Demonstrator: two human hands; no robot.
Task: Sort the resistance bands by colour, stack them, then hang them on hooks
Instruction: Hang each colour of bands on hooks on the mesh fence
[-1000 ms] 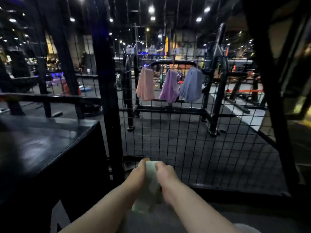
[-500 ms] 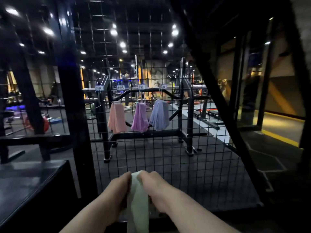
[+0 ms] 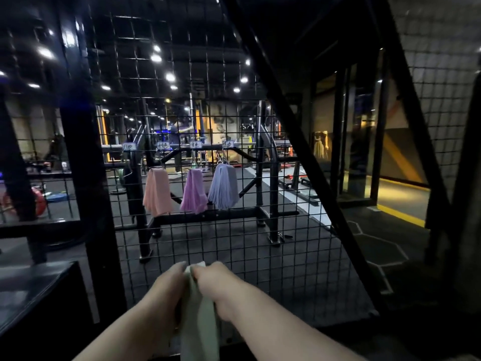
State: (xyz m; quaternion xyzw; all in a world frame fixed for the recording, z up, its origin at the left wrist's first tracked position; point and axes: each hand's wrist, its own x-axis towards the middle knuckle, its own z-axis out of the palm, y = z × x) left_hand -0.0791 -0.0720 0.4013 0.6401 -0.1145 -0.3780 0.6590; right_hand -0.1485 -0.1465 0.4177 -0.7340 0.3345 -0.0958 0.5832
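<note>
Both hands closed on one pale green resistance band bundle [image 3: 199, 327]: left hand [image 3: 166, 290] and right hand [image 3: 216, 285] grip its top edge side by side, the rest hanging down between the forearms. Wire mesh panel [image 3: 260, 256] just ahead of hands. Beyond it, a rack [image 3: 208, 213] carries hung peach bands [image 3: 157, 191], pink bands [image 3: 194, 191] and lavender bands [image 3: 224, 187].

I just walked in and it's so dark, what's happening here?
A person grips a stack of green bands in the left hand and right hand, facing a wire mesh. Behind it, three stacks already hang on a rack: peach bands, pink bands and lilac bands. The green ones are not hung yet.
</note>
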